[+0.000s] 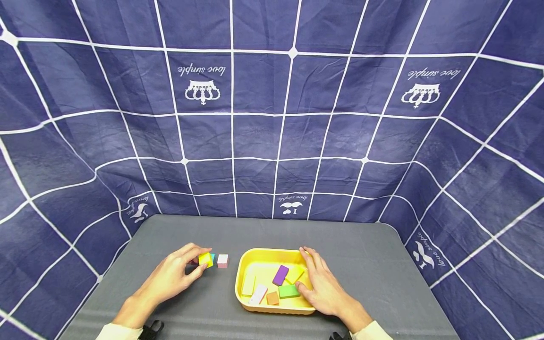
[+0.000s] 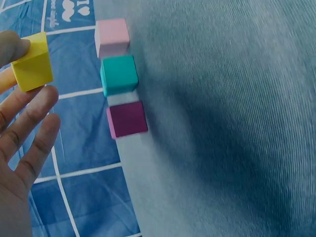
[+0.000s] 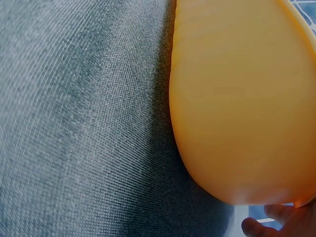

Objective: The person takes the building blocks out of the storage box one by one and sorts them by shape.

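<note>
My left hand pinches a yellow cube between thumb and fingers, left of the yellow container. Held up at the left of the left wrist view, the yellow cube is apart from a row of pink, teal and purple cubes. In the head view it partly hides the teal and purple ones. My right hand grips the container's right side, thumb over the rim, fingers along the outside. The right wrist view shows fingertips by the container's wall.
Inside the container lie several blocks, among them a purple one, a green one, an orange one and a whitish one. A dark grey cloth covers the table. Behind it hangs a blue gridded curtain.
</note>
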A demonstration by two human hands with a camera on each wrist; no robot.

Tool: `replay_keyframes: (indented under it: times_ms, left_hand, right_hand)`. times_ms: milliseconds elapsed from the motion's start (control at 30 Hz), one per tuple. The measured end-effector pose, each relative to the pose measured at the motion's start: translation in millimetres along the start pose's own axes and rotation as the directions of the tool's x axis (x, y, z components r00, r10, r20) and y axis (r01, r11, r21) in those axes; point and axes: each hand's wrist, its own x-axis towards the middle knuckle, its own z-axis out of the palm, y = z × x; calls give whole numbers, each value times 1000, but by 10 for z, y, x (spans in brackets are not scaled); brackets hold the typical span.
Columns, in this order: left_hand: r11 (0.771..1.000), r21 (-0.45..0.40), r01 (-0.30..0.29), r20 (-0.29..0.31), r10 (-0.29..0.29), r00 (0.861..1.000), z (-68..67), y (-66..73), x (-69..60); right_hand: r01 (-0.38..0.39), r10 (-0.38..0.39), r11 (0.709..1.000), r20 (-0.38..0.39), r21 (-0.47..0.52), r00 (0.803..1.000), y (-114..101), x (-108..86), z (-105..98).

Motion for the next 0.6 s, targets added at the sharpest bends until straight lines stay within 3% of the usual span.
replay_keyframes:
  times_ms: [467, 600]
  left_hand:
    - [998, 48, 50, -48, -47, 998, -159, -162, -136]
    - [995, 62, 73, -55, -70, 996, -203, -230, -181]
  right_hand:
    - [20, -21, 1000, -42, -20, 999, -29, -6, 1]
    - [3, -3, 1000, -19, -8, 1000, -33, -2, -6]
